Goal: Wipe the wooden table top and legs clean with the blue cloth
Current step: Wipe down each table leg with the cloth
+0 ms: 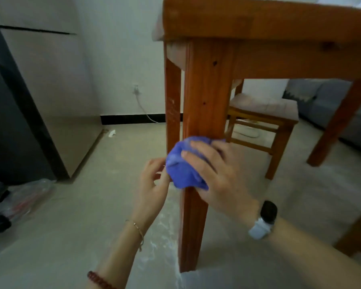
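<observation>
The wooden table (258,24) fills the upper right, seen from low down. Its near leg (206,90) runs down the middle of the view to the floor. A bunched blue cloth (181,170) is pressed around this leg about halfway down. My right hand (215,174), with a watch on the wrist, grips the cloth against the leg. My left hand (152,184) touches the cloth's left edge with its fingertips, fingers curled. The leg behind the cloth is hidden.
A wooden chair (265,119) with a padded seat stands under the table. Another table leg (338,122) is at the right, a grey sofa (329,101) behind it. A dark fridge (15,122) and a plastic bag (23,197) are at the left.
</observation>
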A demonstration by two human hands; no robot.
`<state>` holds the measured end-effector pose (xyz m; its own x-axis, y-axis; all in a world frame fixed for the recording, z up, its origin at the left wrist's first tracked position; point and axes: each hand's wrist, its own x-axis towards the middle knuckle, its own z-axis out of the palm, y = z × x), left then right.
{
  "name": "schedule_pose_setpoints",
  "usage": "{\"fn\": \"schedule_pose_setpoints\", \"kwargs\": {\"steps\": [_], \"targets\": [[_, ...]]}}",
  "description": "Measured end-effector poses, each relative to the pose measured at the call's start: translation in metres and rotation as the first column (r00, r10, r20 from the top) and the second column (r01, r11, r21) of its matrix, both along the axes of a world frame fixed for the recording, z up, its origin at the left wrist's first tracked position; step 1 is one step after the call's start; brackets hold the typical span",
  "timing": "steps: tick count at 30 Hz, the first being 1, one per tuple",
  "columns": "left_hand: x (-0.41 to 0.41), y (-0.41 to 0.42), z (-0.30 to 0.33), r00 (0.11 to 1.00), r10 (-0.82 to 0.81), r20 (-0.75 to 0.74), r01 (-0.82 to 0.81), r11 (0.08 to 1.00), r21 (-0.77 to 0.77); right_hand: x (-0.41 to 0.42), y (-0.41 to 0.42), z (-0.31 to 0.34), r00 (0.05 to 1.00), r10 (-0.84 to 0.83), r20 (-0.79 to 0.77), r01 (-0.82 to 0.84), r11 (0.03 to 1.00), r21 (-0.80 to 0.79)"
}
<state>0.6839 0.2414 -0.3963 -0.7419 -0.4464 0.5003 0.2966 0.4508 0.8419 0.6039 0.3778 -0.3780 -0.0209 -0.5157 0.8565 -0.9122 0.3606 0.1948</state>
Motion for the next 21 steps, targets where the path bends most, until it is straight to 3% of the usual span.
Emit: {"fn": "schedule_pose_setpoints", "kwargs": {"steps": [3, 5, 7, 10, 14, 16, 19, 21], "targets": [[0.012, -0.017, -0.016, 0.972, -0.224, 0.071, 0.199, 0.946, 0.257, 0.015, 0.001, -0.053, 0.974, 0.03, 0.226, -0.065, 0.987, 0.148], [0.02, -0.024, -0.022, 0.922, -0.367, 0.122, 0.301, 0.88, 0.368, 0.03, -0.004, -0.059, 0.872, 0.078, 0.484, -0.12, 0.991, 0.056], [0.027, -0.028, -0.021, 0.895, -0.42, 0.153, 0.36, 0.88, 0.31, 0.043, -0.013, -0.053, 0.785, 0.129, 0.606, -0.116, 0.991, -0.06], [0.031, -0.037, -0.013, 0.923, -0.363, 0.127, 0.319, 0.907, 0.274, 0.054, -0.028, -0.041, 0.813, 0.103, 0.572, -0.083, 0.995, -0.061], [0.032, -0.052, -0.001, 0.877, -0.458, 0.146, 0.353, 0.82, 0.452, 0.054, -0.039, -0.034, 0.907, 0.033, 0.421, -0.073, 0.994, 0.077], [0.031, -0.054, 0.003, 0.869, -0.458, 0.185, 0.336, 0.822, 0.46, 0.054, -0.044, -0.034, 0.923, 0.044, 0.383, -0.089, 0.991, 0.101], [0.027, -0.06, -0.002, 0.92, -0.354, 0.169, 0.228, 0.834, 0.503, 0.054, -0.043, -0.035, 0.921, 0.038, 0.387, -0.1, 0.985, 0.141], [0.025, -0.067, -0.01, 0.965, -0.219, 0.146, 0.114, 0.848, 0.518, 0.05, -0.032, -0.038, 0.951, -0.035, 0.307, -0.026, 0.981, 0.192]]}}
